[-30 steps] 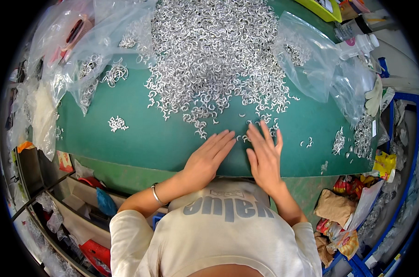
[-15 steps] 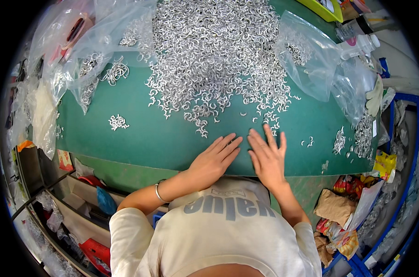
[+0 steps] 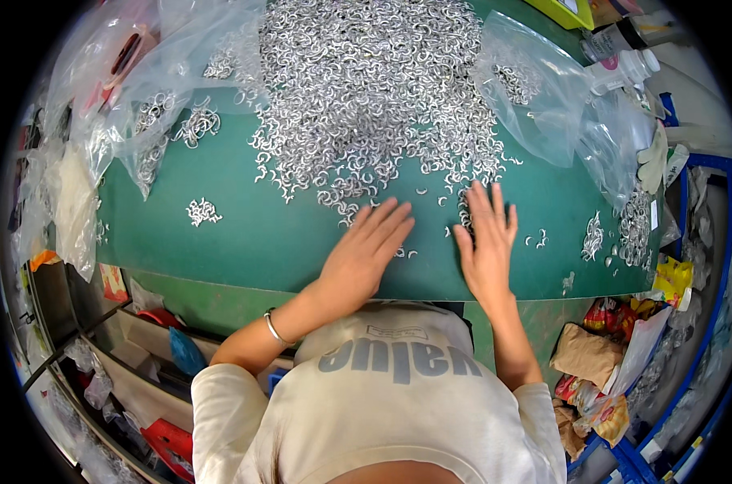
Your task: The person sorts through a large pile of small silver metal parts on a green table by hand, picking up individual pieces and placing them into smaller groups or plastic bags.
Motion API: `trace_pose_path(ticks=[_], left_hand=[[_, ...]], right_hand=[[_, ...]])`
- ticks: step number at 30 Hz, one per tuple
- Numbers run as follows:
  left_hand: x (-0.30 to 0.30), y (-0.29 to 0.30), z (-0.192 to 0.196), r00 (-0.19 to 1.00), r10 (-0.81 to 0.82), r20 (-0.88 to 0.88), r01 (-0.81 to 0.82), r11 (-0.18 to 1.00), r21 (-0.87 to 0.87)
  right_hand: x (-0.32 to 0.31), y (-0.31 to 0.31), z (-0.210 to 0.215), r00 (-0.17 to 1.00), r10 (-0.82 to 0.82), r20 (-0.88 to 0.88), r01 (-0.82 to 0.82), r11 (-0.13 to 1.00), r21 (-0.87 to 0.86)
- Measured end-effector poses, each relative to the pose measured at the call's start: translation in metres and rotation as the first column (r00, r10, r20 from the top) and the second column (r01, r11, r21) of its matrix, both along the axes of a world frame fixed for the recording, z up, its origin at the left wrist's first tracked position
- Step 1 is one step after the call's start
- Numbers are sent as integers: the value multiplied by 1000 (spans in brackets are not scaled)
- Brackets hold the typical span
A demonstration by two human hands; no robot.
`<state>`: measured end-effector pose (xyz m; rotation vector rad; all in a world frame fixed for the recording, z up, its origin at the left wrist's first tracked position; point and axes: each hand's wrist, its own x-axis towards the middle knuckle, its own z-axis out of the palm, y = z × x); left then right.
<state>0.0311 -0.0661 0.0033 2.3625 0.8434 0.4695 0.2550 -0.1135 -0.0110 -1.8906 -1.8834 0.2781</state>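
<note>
A large heap of small silvery curved metal pieces [image 3: 366, 89] spreads over the far middle of the green table [image 3: 269, 242]. My left hand [image 3: 356, 262] lies palm down just before its near edge, fingers stretched out and close to some stray pieces. A few loose curved pieces [image 3: 406, 253] show beside the fingers of that hand. My right hand [image 3: 487, 254] is palm down to the right, fingers extended and thumb apart, over a small string of pieces trailing from the heap. What lies beneath both palms is hidden.
Clear plastic bags [image 3: 535, 89] with metal pieces flank the heap. At left sits a small cluster of pieces [image 3: 203, 212]; more piles [image 3: 593, 236] lie at right. Bottles [image 3: 624, 68] stand far right. Below the table are drawers [image 3: 140, 387] and a blue rack [image 3: 684, 395].
Both hands have moved forward toward the heap, the right one also slightly rightward. Loose pieces now show beside the left fingers.
</note>
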Motion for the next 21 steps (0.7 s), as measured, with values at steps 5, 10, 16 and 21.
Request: trace_pose_path(ticks=[5,10,16,21], left_hand=[[-9,7,-9,975,92,-204,-68,990,122],[-8,-3,-8,999,5,-47,-5,1000,8],[-3,-25,-14,998,-56,16,58,990,-131],[-2,-26,-11,999,-6,45,13,988,-156]], right_hand=[[-14,-13,13,996,84,8,-84,994,-72],[-17,-32,12,991,45,124,-32,994,-102],[-36,-49,2,959,266,-100,-280,942,-185],[-37,-53,3,983,184,20,-171,945,-279]])
